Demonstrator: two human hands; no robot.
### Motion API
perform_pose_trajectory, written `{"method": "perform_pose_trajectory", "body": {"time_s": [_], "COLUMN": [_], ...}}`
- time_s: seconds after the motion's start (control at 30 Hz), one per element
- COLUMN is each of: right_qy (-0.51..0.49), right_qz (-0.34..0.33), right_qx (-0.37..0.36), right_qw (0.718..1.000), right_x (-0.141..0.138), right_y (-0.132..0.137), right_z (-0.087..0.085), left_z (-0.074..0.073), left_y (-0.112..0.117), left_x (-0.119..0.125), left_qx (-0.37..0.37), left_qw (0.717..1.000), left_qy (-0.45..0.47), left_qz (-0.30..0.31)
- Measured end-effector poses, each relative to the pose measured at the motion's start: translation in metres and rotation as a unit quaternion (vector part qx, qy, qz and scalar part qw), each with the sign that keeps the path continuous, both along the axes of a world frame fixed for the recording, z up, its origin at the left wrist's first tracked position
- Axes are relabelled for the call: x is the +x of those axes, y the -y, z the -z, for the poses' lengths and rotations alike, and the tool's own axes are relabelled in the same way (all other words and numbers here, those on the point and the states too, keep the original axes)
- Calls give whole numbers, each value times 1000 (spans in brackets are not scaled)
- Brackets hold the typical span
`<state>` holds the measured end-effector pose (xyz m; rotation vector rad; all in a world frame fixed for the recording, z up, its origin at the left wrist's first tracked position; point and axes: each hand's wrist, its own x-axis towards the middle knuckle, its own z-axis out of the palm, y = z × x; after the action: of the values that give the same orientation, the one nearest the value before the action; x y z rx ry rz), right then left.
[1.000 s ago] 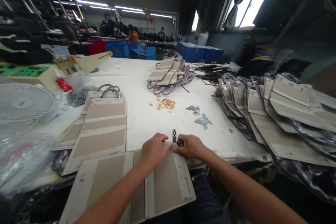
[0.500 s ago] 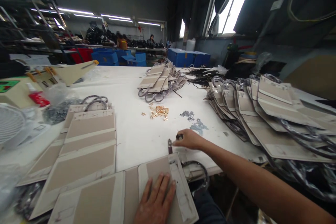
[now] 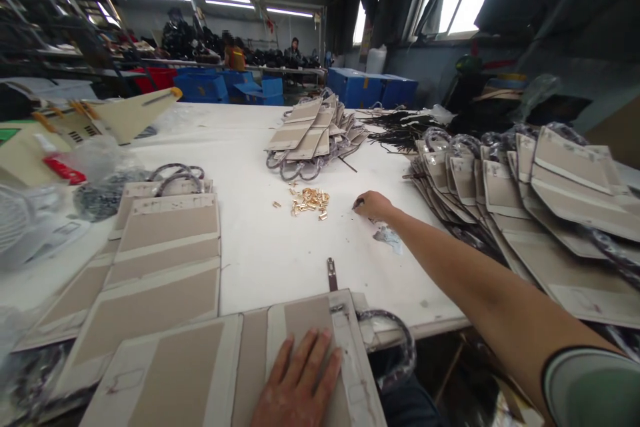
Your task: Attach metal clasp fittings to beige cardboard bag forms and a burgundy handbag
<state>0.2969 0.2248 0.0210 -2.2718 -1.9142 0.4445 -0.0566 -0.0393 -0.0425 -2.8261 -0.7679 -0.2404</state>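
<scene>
My left hand (image 3: 303, 380) lies flat with fingers spread on a beige bag panel (image 3: 193, 360) at the table's front edge. A plastic-wrapped handle (image 3: 403, 353) loops out from its right side. A short dark strap with a metal end (image 3: 331, 272) sticks out beyond the panel's far edge. My right hand (image 3: 374, 205) is stretched forward over the spot of the small dark metal pieces, fingertips pinched together near the white tabletop. What they hold is too small to make out. Close by lie flat grey metal plates (image 3: 389, 238), partly behind my forearm, and gold-coloured fittings (image 3: 311, 201).
Stacked bag panels stand at the left (image 3: 165, 267), the far middle (image 3: 305, 127) and the right (image 3: 530, 213). Black straps (image 3: 400, 127) lie at the back. A cream-coloured machine (image 3: 30, 153) is at the far left. Blue boxes (image 3: 350, 87) and people are beyond the table.
My right hand has moved forward and right, from beside the strap's metal end to the small dark metal pieces. My left hand stays on the panel. The view has shifted slightly.
</scene>
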Motion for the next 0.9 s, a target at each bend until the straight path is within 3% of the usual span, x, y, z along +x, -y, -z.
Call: {"method": "perform_pose_trajectory", "body": {"time_s": [0.17, 0.3, 0.4, 0.5, 0.6, 0.7, 0.77, 0.9], "right_qy": [29, 49, 48, 3, -12, -74, -157, -256], "right_qz": [-6, -6, -23, -69, -87, 15, 93, 152], "right_qx": [-19, 1, 22, 59, 96, 121, 136, 170], "right_qw": [999, 999, 998, 996, 992, 990, 974, 939], "right_x": [1, -4, -15, -28, -31, -16, 1, 25], "right_y": [-12, -7, 19, 62, 105, 131, 140, 158], "right_z": [-1, -7, -21, -34, -37, -33, -32, -40], "left_z": [-25, -41, -44, -42, -41, -41, -42, -41], "left_y": [15, 21, 23, 23, 25, 27, 27, 28], "left_x": [10, 16, 17, 17, 17, 17, 18, 18], "left_qx": [-194, -253, -257, -254, -249, -244, -238, -229], "left_qw": [979, 963, 961, 962, 964, 965, 966, 969], "left_qy": [8, 11, 6, 23, 27, 27, 31, 37], "left_qz": [-66, -92, -97, -92, -90, -90, -91, -90]}}
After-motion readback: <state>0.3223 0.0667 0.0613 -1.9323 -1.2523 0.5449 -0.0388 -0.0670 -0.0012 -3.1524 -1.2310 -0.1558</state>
